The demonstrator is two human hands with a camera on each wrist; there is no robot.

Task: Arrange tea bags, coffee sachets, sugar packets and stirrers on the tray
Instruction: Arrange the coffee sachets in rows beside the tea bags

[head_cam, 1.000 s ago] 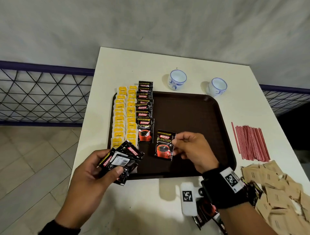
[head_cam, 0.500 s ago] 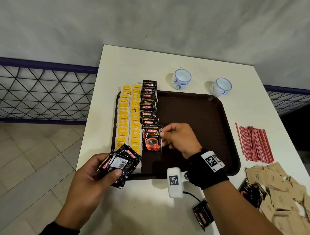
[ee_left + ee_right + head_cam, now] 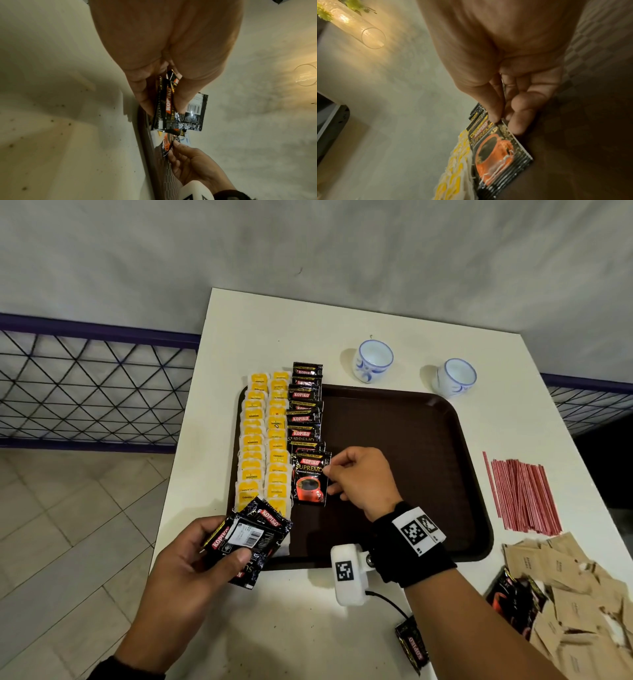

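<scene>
Two hands busy. Right hand (image 3: 359,479) pinches top-right corner of one coffee sachet (image 3: 310,479), thumb and forefinger narrow on it; sachet lies just left of that grip, long axis running toward and away from the person, overlapping the near end of the coffee column (image 3: 305,409). It looks flat on the tray (image 3: 394,446), so release seems next. Left hand (image 3: 191,563) grips a fanned stack of sachets (image 3: 248,537), below-left of the right grip, over the tray's near-left corner. Tray holds two tea bag columns (image 3: 265,440) left of the coffee; the rest is bare. Stirrers (image 3: 520,494) and sugar packets (image 3: 575,604) wait on the tabletop (image 3: 291,628), right of the grip.
</scene>
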